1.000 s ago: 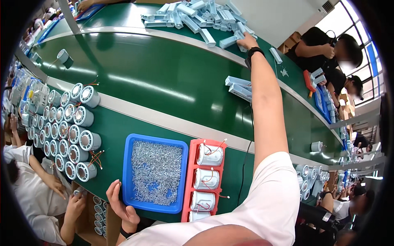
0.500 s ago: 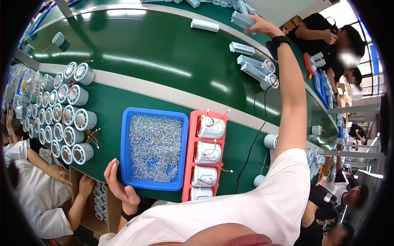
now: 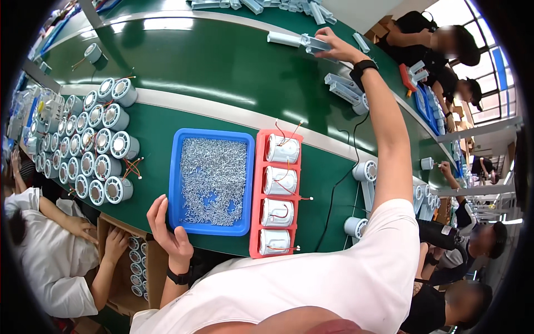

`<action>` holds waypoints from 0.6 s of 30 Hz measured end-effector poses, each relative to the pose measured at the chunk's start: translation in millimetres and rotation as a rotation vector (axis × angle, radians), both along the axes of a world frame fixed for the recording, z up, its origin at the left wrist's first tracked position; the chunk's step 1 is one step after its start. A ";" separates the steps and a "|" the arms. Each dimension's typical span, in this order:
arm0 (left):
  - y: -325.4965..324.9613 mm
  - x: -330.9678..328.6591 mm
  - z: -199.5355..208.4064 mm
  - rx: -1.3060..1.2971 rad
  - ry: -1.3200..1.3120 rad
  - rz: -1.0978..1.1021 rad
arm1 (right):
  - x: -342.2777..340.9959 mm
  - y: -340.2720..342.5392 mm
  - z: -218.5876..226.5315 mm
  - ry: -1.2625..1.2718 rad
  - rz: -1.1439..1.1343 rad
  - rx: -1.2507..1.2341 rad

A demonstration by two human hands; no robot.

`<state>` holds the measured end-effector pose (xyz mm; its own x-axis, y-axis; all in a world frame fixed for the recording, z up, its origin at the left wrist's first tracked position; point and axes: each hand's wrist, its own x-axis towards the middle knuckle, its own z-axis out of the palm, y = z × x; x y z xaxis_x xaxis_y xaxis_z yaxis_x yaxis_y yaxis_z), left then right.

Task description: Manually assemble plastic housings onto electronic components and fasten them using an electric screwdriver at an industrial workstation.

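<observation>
My right hand (image 3: 335,45) reaches out over the far side of the green belt. Its fingers are closed on a pale blue plastic trough-shaped shell (image 3: 315,45), partly hidden by the hand. Just left of it on the belt lies a similar shell (image 3: 283,38). My left hand (image 3: 171,234) is empty, its fingers apart, beside the near left corner of a blue tray (image 3: 174,178). Small silvery screw-like pieces (image 3: 214,172) spread over the tray's bottom. Against the tray's right side, a red rack (image 3: 258,192) holds several pale round motors (image 3: 281,181) with red wires.
Several grey-blue motors (image 3: 115,117) stand packed at the left. A co-worker's arms (image 3: 72,225) reach by a cardboard box (image 3: 119,295). More shells (image 3: 344,89) lie on the belt; a black cable (image 3: 332,214) crosses the table at right. Other people are at the far right.
My right hand has come back from the far table edge toward the belt, near the shell lying there. My left hand stays by the tray. The whole view has shifted slightly.
</observation>
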<state>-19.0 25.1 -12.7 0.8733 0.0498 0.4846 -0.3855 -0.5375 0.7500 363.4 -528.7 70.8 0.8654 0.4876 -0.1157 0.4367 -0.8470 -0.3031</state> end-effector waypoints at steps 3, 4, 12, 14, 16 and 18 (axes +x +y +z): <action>1.2 -5.3 -0.1 -0.002 0.020 0.011 | 11.7 37.8 -1.2 -0.054 0.084 0.036; 1.9 -4.0 -0.9 -0.004 0.014 0.008 | 19.6 52.1 -9.3 0.007 0.001 0.123; 3.4 -5.2 8.0 -0.022 -0.089 0.018 | 17.2 85.2 -64.4 -0.172 -0.267 -0.031; 2.3 -9.4 19.7 -0.038 -0.185 0.031 | -12.2 87.6 -59.8 -0.227 -0.296 -0.004; -9.0 -13.9 44.6 -0.201 -0.148 -0.081 | -71.0 99.4 -30.7 -0.080 -0.402 0.073; -37.7 3.1 81.6 -0.268 0.069 -0.239 | -158.2 90.2 4.2 -0.095 -0.585 0.022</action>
<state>-15.9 -12.6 68.9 0.9056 -0.0426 0.4220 -0.4206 -0.2187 0.8805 205.2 -438.6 75.0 0.9972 -0.0719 -0.0194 -0.0744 -0.9492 -0.3059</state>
